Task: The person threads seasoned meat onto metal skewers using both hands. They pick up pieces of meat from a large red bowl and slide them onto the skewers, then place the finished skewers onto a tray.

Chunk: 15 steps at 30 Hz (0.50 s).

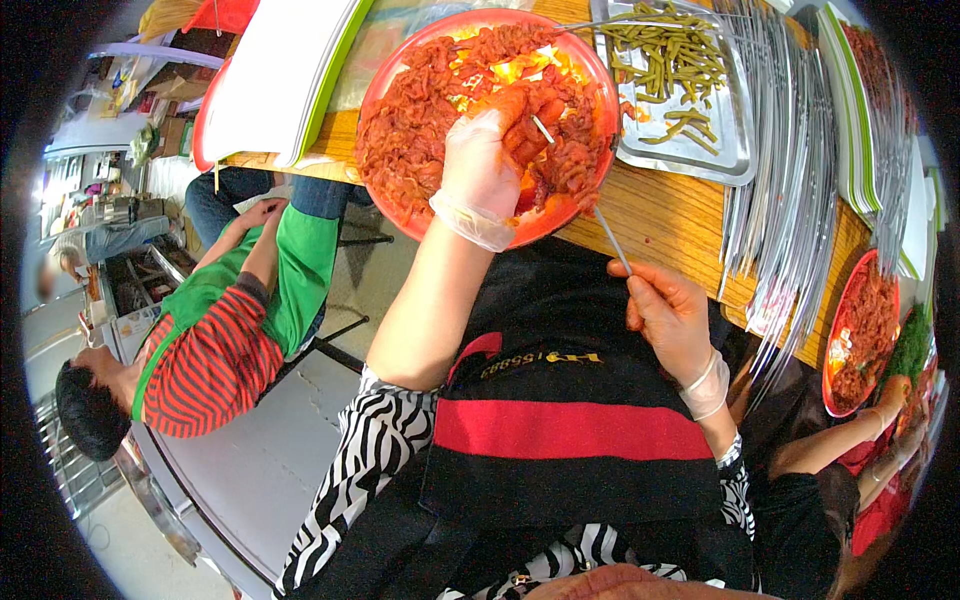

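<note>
My left hand (499, 142), in a clear glove smeared with red sauce, is curled on red marinated meat (405, 157) in a round red basin (373, 90). A short pale stick-like piece (543, 129) shows at its fingers; whether it belongs to a skewer I cannot tell. Lower right, my right hand (667, 307), also gloved and stained, pinches a flat metal skewer (613, 240) between thumb and fingers. The skewer slants up to meat at the basin's near right rim; its far end is hidden.
Right of the basin, a metal tray (660, 161) holds green bean pieces (667, 60). Many metal skewers (780, 150) lie beside it on the wooden table (652, 202). White boards (277, 67) stand left. A person in a green apron (217, 322) sits left; another person's arm (832, 442) is right.
</note>
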### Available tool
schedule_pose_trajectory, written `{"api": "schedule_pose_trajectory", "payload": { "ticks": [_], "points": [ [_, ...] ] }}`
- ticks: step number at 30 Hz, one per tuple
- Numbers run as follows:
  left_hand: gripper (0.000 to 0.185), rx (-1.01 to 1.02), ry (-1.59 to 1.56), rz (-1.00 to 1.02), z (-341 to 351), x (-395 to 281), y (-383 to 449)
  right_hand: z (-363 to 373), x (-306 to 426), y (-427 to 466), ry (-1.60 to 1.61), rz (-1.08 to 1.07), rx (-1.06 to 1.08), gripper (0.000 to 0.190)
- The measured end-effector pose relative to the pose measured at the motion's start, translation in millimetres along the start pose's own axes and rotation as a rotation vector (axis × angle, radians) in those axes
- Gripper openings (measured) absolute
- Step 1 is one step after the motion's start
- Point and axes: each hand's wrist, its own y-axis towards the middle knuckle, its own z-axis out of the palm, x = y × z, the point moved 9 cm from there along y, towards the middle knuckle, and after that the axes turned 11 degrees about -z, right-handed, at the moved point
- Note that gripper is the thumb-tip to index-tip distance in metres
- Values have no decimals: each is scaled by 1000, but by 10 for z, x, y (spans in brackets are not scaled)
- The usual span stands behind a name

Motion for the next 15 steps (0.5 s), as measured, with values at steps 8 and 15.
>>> {"api": "schedule_pose_trajectory", "payload": {
  "ticks": [8, 15],
  "points": [
    [30, 94, -144, -27, 185, 76, -31, 1, 5, 2, 24, -20, -26, 24],
    [23, -31, -182, 87, 258, 36, -169, 16, 11, 21, 17, -15, -23, 24]
  ]
}}
